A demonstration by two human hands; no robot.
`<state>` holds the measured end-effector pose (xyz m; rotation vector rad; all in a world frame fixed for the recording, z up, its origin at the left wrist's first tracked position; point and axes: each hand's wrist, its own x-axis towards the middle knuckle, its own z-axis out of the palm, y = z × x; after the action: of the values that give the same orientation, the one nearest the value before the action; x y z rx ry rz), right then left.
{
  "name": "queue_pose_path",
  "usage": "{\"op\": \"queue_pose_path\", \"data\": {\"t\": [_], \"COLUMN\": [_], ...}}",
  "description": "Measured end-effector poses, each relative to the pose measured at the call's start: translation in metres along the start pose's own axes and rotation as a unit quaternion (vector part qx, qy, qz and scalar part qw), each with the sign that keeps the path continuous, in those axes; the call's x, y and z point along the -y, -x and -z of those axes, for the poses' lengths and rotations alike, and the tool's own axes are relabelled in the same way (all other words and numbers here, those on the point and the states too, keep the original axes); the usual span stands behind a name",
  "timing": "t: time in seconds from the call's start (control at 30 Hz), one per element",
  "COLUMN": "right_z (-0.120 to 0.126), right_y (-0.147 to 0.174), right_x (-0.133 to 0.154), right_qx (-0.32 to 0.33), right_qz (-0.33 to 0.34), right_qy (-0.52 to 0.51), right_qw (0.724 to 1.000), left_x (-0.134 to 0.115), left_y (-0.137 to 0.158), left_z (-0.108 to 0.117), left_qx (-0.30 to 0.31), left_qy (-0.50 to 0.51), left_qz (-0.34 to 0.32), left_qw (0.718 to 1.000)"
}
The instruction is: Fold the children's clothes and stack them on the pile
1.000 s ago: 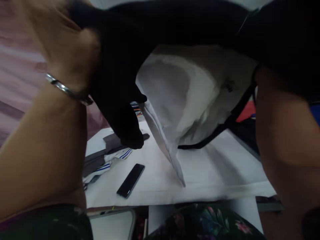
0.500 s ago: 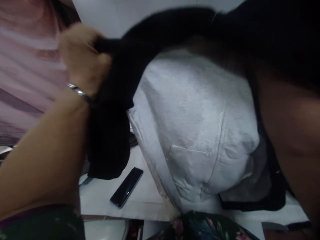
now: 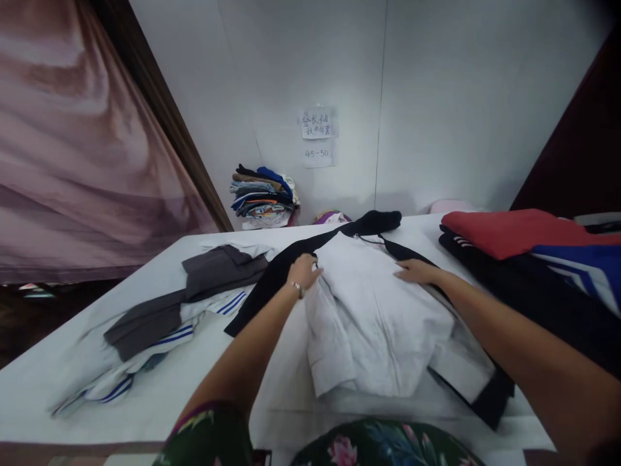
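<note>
A hooded jacket (image 3: 369,304) lies spread on the table in front of me, its pale grey-white body facing up. The black hood (image 3: 376,222) points away toward the wall, and one black sleeve (image 3: 272,278) stretches out to the left. My left hand (image 3: 304,272) is closed on the fabric at the jacket's left shoulder edge, with a metal bracelet at the wrist. On the opposite shoulder edge, my right hand (image 3: 418,271) grips the cloth, fingers pointing inward. A grey and black part (image 3: 470,362) shows at the lower right, beneath the pale body.
Grey garments (image 3: 213,275) and a white garment with blue stripes (image 3: 174,336) lie on the table (image 3: 204,395) at left. Folded clothes (image 3: 264,194) are stacked by the wall. Red clothing (image 3: 514,230) tops a pile at right. Paper notes (image 3: 319,133) hang on the wall; pink curtain (image 3: 87,129) at left.
The jacket, held up close before me earlier, has come down flat on the table. Both hands have moved away from me and lower, and the view now takes in more table and wall.
</note>
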<state>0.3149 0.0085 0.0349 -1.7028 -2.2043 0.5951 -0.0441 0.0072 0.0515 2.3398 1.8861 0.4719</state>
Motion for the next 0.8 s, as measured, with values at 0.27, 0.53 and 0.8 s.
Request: {"op": "queue_pose_path", "data": {"t": [0.27, 0.53, 0.8], "right_z": [-0.027, -0.036, -0.045], "right_y": [0.102, 0.168, 0.209], "right_x": [-0.082, -0.073, -0.058], "right_qx": [-0.131, -0.161, -0.172], "right_qz": [-0.108, -0.199, -0.227], "right_qy": [0.054, -0.105, -0.087], "right_qw": [0.984, 0.961, 0.955], "left_x": [-0.015, -0.081, -0.071], "left_y": [0.125, 0.168, 0.171], "left_z": [-0.044, -0.034, -0.044], "left_qx": [0.008, 0.031, 0.051], "left_qy": [0.094, 0.056, 0.025], "left_qz": [0.081, 0.068, 0.099], "left_qw": [0.992, 0.996, 0.993]}}
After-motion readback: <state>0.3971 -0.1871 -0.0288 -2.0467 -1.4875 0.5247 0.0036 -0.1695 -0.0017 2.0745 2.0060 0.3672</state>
